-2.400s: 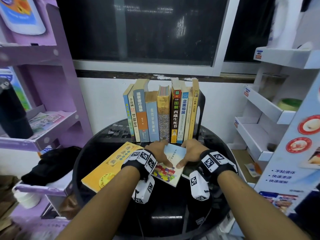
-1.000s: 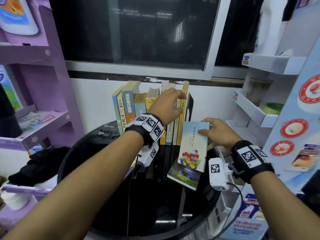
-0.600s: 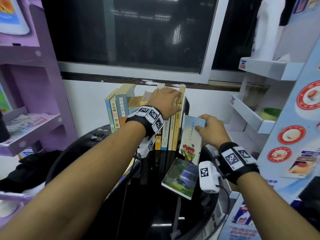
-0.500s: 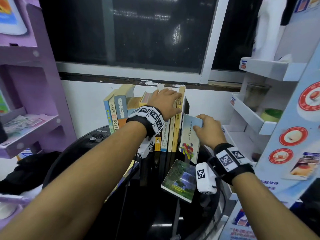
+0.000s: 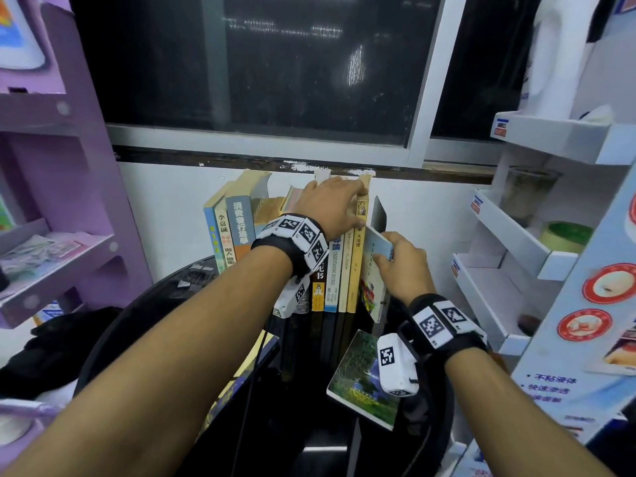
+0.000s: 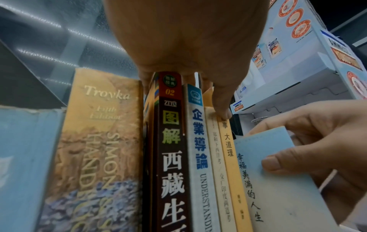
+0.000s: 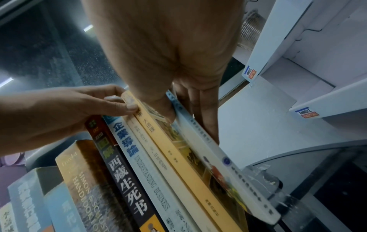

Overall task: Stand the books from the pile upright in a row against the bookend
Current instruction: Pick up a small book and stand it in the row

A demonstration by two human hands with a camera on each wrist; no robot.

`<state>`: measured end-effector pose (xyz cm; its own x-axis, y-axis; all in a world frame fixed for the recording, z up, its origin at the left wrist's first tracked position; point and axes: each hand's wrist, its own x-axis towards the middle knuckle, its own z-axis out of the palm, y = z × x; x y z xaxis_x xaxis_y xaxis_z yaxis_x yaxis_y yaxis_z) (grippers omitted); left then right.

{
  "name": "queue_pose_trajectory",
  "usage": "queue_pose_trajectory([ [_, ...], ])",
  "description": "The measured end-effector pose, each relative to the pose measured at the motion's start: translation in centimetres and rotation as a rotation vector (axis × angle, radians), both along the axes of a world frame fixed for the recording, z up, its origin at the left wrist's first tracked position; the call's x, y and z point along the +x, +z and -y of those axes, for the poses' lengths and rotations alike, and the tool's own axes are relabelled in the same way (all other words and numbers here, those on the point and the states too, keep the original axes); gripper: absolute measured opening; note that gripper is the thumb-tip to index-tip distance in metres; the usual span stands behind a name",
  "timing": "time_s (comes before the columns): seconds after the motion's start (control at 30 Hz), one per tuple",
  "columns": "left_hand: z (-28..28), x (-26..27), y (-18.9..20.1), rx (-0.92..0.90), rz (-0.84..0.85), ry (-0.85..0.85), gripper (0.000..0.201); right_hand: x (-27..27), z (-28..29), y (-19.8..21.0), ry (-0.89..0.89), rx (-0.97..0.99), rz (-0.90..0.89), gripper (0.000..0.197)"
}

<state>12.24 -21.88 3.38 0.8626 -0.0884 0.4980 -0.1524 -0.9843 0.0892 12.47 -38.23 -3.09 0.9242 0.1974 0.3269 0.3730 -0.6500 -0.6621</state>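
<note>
Left hand [image 5: 332, 208]: fingers curled over the row [image 5: 339, 270], tops held at 12 o'clock;
Right hand [image 5: 402, 266]: blue book [image 5: 373, 270] pinched beside the bookend [image 5: 378, 215];
Risk: the row could be toppled if the blue book is forced in.

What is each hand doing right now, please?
Left hand: grips the tops of the standing books.
Right hand: pinches the light blue book.

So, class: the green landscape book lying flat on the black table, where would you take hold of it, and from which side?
Probably the near edge of the green book, coming from the person's side. It lies flat on the black table, so only its edges offer a pinch, and that edge shows its pages with bare table in front of it.
</note>
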Motion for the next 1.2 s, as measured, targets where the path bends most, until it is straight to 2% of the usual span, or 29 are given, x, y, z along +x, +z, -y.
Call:
queue_pose_trajectory([
  [0.17,-0.5,0.0,-0.1,0.006,0.033,0.011,0.044,0.1,-0.8,-1.0,0.116,0.047,-0.082,0.045],
  [0.47,-1.4,0.3,-0.2,-0.032,0.063,0.021,0.043,1.5,-1.7,-2.3,0.156,-0.005,-0.115,0.059],
  [0.63,-1.5,0.6,-0.4,-0.038,0.064,0.021,0.044,1.9,-1.7,-2.1,0.197,0.01,-0.14,0.059],
  [0.93,-1.4,0.8,-0.8,-0.05,0.068,0.018,0.044,2.3,-1.4,-2.2,0.29,-0.016,-0.176,0.071],
  [1.2,-1.4,1.0,-0.9,-0.037,0.077,0.027,0.045,3.2,-1.4,-3.6,0.287,0.032,-0.133,0.072],
])
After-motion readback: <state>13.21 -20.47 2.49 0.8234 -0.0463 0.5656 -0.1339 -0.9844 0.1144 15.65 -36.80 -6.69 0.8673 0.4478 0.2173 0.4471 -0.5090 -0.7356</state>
